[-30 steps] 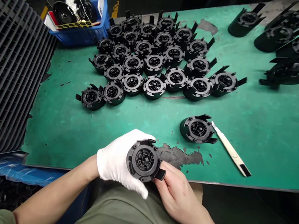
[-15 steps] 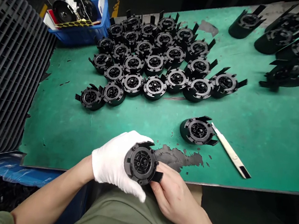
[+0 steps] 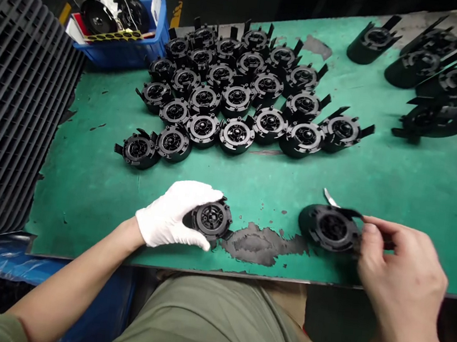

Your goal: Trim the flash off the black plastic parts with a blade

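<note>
My left hand [image 3: 178, 215], in a white glove, curves its thumb and fingers around a round black plastic housing [image 3: 212, 219] low over the near part of the green table. Ungloved, my right hand [image 3: 403, 267] pinches a prong of a second black plastic housing [image 3: 330, 227] between thumb and fingers. This second part is tilted and slightly blurred. Behind it pokes out the blade of a utility knife [image 3: 329, 196]; the knife's handle is hidden. Several matching black housings [image 3: 236, 133] stand grouped beyond my hands, ribbed round faces up.
A blue bin [image 3: 118, 47] with mixed parts stands at the back left, beside a stack of dark ribbed trays [image 3: 6, 97]. Taller black cylinders with prongs [image 3: 369, 44] occupy the right rear. Worn dark patches mark the green table [image 3: 227, 182] near its front edge.
My right hand left the left-hand housing and moved right, taking hold of the housing by the knife. My left hand moved forward and slightly left with its housing.
</note>
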Demonstrator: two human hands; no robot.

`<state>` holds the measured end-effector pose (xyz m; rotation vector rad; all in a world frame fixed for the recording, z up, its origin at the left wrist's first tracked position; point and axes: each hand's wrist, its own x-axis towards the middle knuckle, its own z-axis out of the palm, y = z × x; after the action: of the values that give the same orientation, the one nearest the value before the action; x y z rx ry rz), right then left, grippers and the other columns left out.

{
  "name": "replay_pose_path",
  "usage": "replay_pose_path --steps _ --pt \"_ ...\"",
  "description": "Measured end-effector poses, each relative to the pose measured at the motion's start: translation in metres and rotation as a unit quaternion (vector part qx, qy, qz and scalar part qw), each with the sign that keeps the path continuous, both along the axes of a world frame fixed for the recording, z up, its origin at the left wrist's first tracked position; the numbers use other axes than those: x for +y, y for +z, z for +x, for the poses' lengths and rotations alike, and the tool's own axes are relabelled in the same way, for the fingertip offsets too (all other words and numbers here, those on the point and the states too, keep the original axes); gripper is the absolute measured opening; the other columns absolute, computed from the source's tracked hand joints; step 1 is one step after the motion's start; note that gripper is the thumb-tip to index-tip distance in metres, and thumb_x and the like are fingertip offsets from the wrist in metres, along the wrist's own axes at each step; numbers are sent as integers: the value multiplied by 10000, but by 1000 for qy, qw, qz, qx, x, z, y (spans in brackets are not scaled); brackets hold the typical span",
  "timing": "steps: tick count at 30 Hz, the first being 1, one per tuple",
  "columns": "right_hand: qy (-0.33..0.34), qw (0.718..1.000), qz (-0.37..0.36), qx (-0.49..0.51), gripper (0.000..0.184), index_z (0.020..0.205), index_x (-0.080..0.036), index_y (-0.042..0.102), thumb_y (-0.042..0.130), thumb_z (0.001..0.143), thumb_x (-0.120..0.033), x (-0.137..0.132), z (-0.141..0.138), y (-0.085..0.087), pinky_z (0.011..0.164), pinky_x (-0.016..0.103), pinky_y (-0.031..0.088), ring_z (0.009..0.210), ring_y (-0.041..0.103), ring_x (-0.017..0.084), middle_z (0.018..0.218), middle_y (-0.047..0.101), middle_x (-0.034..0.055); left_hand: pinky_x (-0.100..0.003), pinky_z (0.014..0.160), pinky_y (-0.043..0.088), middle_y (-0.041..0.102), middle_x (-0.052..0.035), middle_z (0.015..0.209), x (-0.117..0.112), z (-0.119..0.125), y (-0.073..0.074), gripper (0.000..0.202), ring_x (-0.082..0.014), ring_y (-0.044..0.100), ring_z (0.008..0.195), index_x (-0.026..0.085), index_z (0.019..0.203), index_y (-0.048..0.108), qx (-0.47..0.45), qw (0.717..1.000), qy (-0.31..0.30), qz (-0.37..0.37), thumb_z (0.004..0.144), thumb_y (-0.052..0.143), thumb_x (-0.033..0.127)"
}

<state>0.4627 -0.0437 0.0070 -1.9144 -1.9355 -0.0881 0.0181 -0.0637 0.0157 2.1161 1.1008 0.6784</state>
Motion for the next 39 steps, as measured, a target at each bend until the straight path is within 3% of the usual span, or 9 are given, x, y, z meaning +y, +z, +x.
replay_pose_path --steps 6,8,11,13,18,24,31,35,39 --pt "53 995 11 82 316 1201 -198 759 498 1093 -342 -15 -18 -1 973 388 545 1081 719 270 1139 779 145 -523 1243 506 730 -180 1454 -8 -10 16 878 -377 699 1372 222 1530 588 37 999 7 19 859 849 724" --pt "84 988 -1 133 376 1301 -202 742 463 1122 -380 -22 -23 2 960 403 563 1049 734 268 1167 766 150 -537 1240 512 712 -194 1476 -13 -6 14 961 -394 696 1375 217 1563 547 41 999 16 25 827 862 748" --pt "116 981 -60 145 538 1509 -193 638 521 1104 -528 -26 -25 6 814 399 586 860 701 238 1177 727 147 -548 1221 540 701 -215 1476 -17 2 6 1112 -419 692 1377 205 1612 481 49 998 41 28 757 891 787" --pt "123 977 -104 142 627 1570 -204 578 593 1070 -581 -23 -26 10 696 367 572 714 640 196 1101 718 103 -543 1209 557 713 -208 1457 -15 7 0 1068 -413 706 1358 215 1605 491 55 997 45 22 774 911 738" --pt "129 966 -143 172 363 1348 -236 684 574 1099 -475 -3 -36 21 667 336 575 600 603 164 910 732 25 -546 1205 576 709 -173 1490 9 14 -15 943 -410 708 1359 254 1574 547 72 997 25 -4 786 946 586" --pt "86 970 -82 214 322 1137 -207 726 424 1116 -317 15 -51 19 874 387 611 926 750 232 1068 792 104 -621 1248 531 646 -203 1574 52 26 -17 910 -437 646 1445 219 1608 504 92 995 12 24 851 887 548" --pt "77 962 -121 231 376 1287 -213 743 537 1117 -477 6 -51 27 830 355 605 804 692 176 1140 769 87 -643 1280 489 607 -226 1602 76 31 -22 985 -453 615 1475 192 1611 499 63 998 -11 21 807 926 571" --pt "114 954 -188 205 518 1528 -261 645 540 1110 -548 19 -48 35 715 336 608 660 645 161 934 758 19 -631 1227 545 660 -207 1534 79 30 -29 1017 -437 669 1408 215 1579 520 57 998 -1 23 750 960 607" --pt "193 953 -172 162 375 1122 -261 816 524 1108 -497 47 -59 35 871 378 631 875 765 220 970 815 48 -600 1187 586 697 -189 1486 77 29 -30 1024 -427 705 1360 229 1557 542 44 998 -24 45 718 971 630"
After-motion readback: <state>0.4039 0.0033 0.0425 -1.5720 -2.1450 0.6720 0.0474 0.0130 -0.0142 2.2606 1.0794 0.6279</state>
